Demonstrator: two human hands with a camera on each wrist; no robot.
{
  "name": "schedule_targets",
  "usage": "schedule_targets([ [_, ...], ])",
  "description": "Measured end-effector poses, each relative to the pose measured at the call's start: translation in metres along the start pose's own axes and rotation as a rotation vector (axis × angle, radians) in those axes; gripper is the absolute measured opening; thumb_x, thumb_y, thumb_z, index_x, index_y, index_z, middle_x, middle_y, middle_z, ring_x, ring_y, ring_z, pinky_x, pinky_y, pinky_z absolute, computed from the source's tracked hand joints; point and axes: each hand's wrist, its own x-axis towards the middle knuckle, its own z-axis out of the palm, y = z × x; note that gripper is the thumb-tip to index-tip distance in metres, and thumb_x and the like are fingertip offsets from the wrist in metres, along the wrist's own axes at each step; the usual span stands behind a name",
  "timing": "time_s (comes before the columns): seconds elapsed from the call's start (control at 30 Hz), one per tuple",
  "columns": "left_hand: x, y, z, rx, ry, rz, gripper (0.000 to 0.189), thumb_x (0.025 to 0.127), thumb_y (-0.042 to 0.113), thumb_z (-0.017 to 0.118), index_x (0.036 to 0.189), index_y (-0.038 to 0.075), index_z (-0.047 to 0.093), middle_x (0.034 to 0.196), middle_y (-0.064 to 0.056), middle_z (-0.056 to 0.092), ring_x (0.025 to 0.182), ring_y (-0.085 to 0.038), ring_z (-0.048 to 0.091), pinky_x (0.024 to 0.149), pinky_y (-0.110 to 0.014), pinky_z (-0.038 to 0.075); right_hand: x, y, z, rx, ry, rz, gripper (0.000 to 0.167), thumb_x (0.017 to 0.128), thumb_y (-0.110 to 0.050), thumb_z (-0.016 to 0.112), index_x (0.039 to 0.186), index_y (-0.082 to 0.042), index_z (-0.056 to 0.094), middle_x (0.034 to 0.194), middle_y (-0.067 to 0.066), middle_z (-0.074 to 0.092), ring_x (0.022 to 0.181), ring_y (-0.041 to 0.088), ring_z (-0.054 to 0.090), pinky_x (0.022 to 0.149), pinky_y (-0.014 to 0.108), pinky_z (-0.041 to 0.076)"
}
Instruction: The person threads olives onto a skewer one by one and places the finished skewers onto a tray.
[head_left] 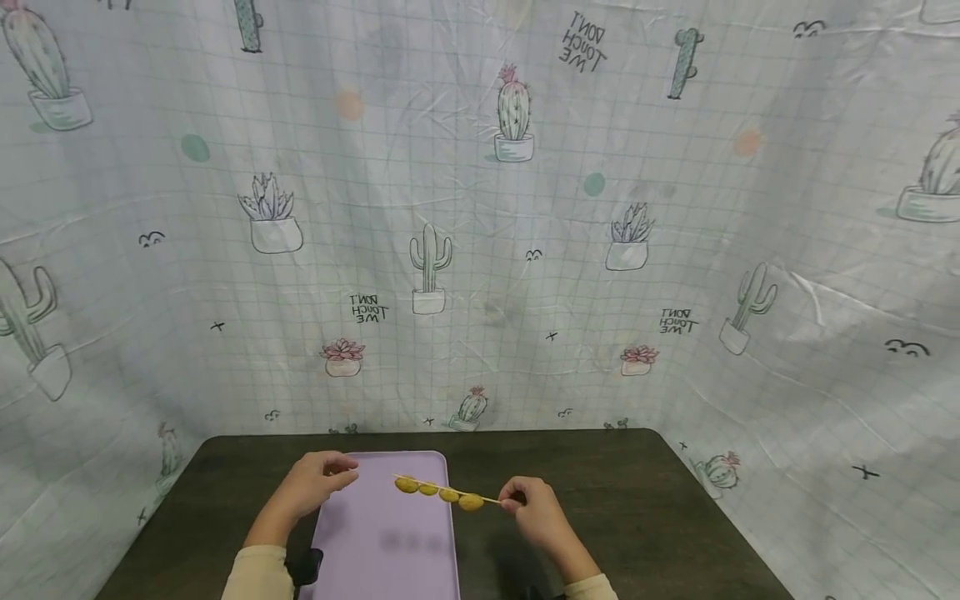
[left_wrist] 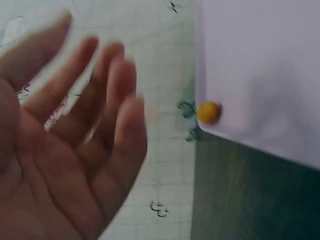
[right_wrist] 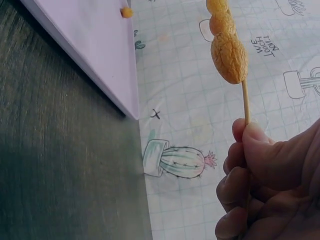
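A wooden skewer threaded with several wrinkled yellow-brown balls (head_left: 448,495) is pinched near its bare end by my right hand (head_left: 536,510). In the right wrist view the thumb and curled fingers (right_wrist: 233,181) grip the stick below the lowest ball (right_wrist: 229,59). Over the left edge of the lilac tray (head_left: 390,533) hovers my left hand (head_left: 311,485). In the left wrist view its fingers (left_wrist: 127,120) are slightly bent and hold nothing. One loose yellow ball (left_wrist: 208,113) lies in a corner of the tray; the left hand seems to hide it in the head view.
The tray lies lengthwise on a dark wooden table (head_left: 600,500). A pale curtain (head_left: 465,208) printed with cacti hangs behind the table and along both sides. Shadows of the skewer and hands fall on the tray and table.
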Motion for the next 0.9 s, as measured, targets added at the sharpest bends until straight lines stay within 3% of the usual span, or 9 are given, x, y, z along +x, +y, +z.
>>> schedule_targets([
  [0.13,0.014,-0.014,0.001,0.115,0.085,-0.078,0.021,0.098,0.015,0.067,0.112,0.001,0.073,0.101,-0.007,0.071,0.095,-0.027,0.066,0.079,-0.048,0.056,-0.001,0.001,-0.004,0.025,-0.019,0.031,0.006,0.093,0.0,0.068,0.089,0.004,0.068,0.082,0.001,0.064,0.071,0.017,0.054,0.062,0.034,0.048],
  [0.4,0.038,-0.034,0.007,0.223,0.09,-0.199,0.022,0.097,0.013,0.064,0.113,0.0,0.072,0.109,-0.018,0.068,0.097,-0.033,0.065,0.079,-0.051,0.054,-0.002,0.001,-0.007,0.044,-0.031,0.065,0.008,0.093,0.004,0.067,0.088,-0.001,0.069,0.084,0.003,0.065,0.071,0.017,0.054,0.062,0.035,0.047],
  [0.67,0.053,-0.044,0.013,0.364,0.041,-0.206,0.036,0.095,0.014,0.065,0.127,-0.002,0.066,0.121,-0.023,0.066,0.089,-0.028,0.062,0.072,-0.048,0.054,-0.003,0.003,-0.009,0.041,-0.019,0.079,0.007,0.093,0.004,0.067,0.088,-0.001,0.069,0.085,0.007,0.066,0.071,0.018,0.054,0.062,0.035,0.047],
  [0.9,0.058,-0.05,0.017,0.434,0.05,-0.213,0.035,0.088,0.011,0.07,0.121,-0.002,0.067,0.109,-0.02,0.066,0.09,-0.03,0.061,0.072,-0.052,0.053,-0.004,0.003,-0.012,0.03,-0.005,0.077,0.009,0.092,0.005,0.068,0.086,-0.002,0.069,0.084,0.003,0.065,0.072,0.017,0.054,0.062,0.035,0.048],
])
